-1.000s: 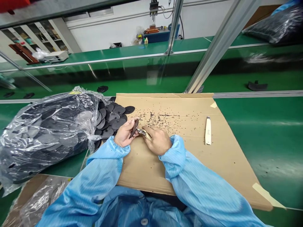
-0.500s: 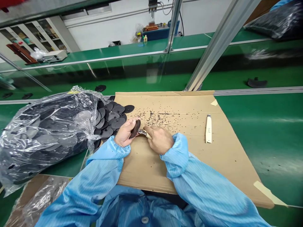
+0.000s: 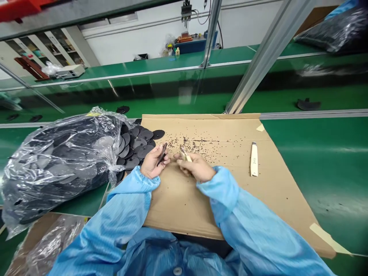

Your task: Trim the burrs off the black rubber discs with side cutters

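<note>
- A thin dark disc [image 3: 161,154] stands nearly edge-on to the camera in a worker's left hand [image 3: 151,163], pinched between thumb and curled fingers above a cardboard sheet [image 3: 244,211].
- The right hand [image 3: 198,166], its fingers loosely curled, grips a small hand tool [image 3: 186,154] by its pale handle, the metal tip angled upward and apart from the disc.
- The disc looks light enough for one hand and fairly stiff, probably plastic or firm rubber; it shows no sag in the grip, though its exact material cannot be told.
- Its thin edge suggests a piece that could bend or chip under a hard squeeze, while its smooth-looking faces may prove a little slippery.
- The best hold appears to be near the rim, thumb on one face and fingertips on the other, leaving the opposite edge exposed.
- Similar loose discs [image 3: 138,143] lie overlapping beside a clear plastic bag [image 3: 57,165], where a careful lift by one rim would likely part a single piece from its neighbors.
- Black specks [image 3: 198,143] dot the cardboard beyond the hands.
</note>
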Tool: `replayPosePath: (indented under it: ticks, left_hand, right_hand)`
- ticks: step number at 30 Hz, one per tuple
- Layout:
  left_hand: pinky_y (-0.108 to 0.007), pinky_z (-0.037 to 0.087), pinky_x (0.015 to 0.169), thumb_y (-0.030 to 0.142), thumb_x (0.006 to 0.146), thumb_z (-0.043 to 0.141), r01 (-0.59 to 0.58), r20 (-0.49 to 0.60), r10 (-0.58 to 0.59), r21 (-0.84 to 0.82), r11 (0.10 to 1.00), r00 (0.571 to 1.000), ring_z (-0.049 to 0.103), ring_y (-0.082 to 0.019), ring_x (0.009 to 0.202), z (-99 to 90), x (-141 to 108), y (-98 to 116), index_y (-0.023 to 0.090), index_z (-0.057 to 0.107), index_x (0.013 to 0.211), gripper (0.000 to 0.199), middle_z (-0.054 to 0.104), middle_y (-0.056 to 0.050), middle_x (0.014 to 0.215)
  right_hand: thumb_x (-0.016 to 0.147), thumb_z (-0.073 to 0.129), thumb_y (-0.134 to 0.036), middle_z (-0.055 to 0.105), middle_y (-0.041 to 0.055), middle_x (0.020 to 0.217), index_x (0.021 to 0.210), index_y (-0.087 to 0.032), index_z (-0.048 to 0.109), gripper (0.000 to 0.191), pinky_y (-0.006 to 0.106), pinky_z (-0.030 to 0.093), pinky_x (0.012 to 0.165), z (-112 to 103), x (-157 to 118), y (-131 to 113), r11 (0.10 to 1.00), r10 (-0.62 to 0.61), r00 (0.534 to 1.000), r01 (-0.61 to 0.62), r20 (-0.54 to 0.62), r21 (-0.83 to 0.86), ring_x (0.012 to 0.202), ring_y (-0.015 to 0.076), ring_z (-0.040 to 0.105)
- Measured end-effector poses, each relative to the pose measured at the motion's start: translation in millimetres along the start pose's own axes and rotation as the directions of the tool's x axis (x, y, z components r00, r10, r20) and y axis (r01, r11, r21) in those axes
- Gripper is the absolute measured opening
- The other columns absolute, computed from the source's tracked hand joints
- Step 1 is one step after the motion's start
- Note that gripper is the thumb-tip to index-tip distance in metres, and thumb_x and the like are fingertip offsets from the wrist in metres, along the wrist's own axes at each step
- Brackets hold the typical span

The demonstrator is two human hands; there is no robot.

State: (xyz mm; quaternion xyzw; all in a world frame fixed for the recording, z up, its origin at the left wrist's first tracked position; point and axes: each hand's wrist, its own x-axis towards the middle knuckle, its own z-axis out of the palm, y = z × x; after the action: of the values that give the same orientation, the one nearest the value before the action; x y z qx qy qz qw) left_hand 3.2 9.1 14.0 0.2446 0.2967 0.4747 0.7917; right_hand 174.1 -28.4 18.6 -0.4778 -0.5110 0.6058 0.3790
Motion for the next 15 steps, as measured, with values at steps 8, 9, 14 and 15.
replayPosePath:
  ticks: [8, 9, 14, 15]
  left_hand:
    - [-0.019, 0.043, 0.060, 0.026, 0.061, 0.083, -0.256, -0.040, 0.259, 0.076, 0.964, 0.965, 0.057, -0.008, 0.068, -5.5, 13, -6, 0.013, 0.059, 0.094, 0.042, 0.064, -0.002, 0.084]
    - [-0.017, 0.040, 0.053, 0.027, 0.060, 0.083, -0.238, -0.057, 0.244, 0.092, 0.967, 0.968, 0.054, -0.006, 0.060, -6.3, 14, -7, 0.013, 0.059, 0.092, 0.042, 0.062, 0.000, 0.078]
    - [-0.015, 0.027, 0.036, 0.031, 0.059, 0.082, -0.111, -0.002, 0.112, 0.105, 0.988, 0.994, 0.043, -0.003, 0.041, -6.8, 9, -5, 0.014, 0.056, 0.091, 0.045, 0.053, 0.005, 0.061]
    - [-0.015, 0.029, 0.036, 0.030, 0.058, 0.083, -0.068, 0.065, 0.061, 0.103, 0.992, 0.996, 0.045, -0.004, 0.041, -6.6, 6, -4, 0.014, 0.055, 0.091, 0.045, 0.054, 0.005, 0.062]
  right_hand:
    - [0.082, 0.054, -0.037, 0.057, 0.0027, 0.066, 0.091, -0.015, 0.064, 0.026, 0.029, 0.046, 0.056, -27, 7, -2, 0.709, 0.186, 0.953, -0.298, 0.238, 0.639, 0.056, 0.0138, 0.053]
    - [0.080, 0.057, -0.037, 0.054, 0.0009, 0.062, 0.089, -0.015, 0.064, 0.025, 0.028, 0.043, 0.052, -29, 8, -3, 0.731, 0.185, 0.953, -0.297, 0.240, 0.614, 0.052, 0.0129, 0.050]
    - [0.065, 0.072, -0.033, 0.053, -0.0028, 0.062, 0.088, -0.018, 0.062, 0.030, 0.028, 0.040, 0.054, -28, 44, -18, 0.967, 0.020, 0.999, -0.010, -0.036, 0.255, 0.053, 0.0126, 0.048]
    - [0.065, 0.072, -0.031, 0.055, -0.0028, 0.063, 0.088, -0.019, 0.061, 0.029, 0.028, 0.041, 0.056, -25, 57, -22, 0.994, -0.058, 0.993, 0.067, -0.105, 0.087, 0.055, 0.0130, 0.049]
